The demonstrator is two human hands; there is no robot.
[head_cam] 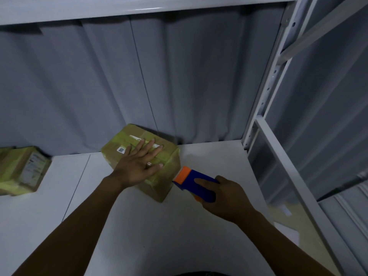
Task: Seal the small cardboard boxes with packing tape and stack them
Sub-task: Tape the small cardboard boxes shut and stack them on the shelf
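The small cardboard box (127, 144), already wrapped in yellowish tape, is sitting on the white shelf (139, 226) close to the grey panelled back wall (179, 80). I am pressing my left hand (137, 164) flat on its top, fingers straight and spread across the printed label (137, 138). My right hand (225, 194) is gripping the blue tape dispenser (201, 186), fingers curled round its body, its orange end (182, 173) pointing at the box's right side, just beside it. Another taped box (22, 170) is lying well apart at the far left. A metal rack upright (266, 86) is standing to the right.
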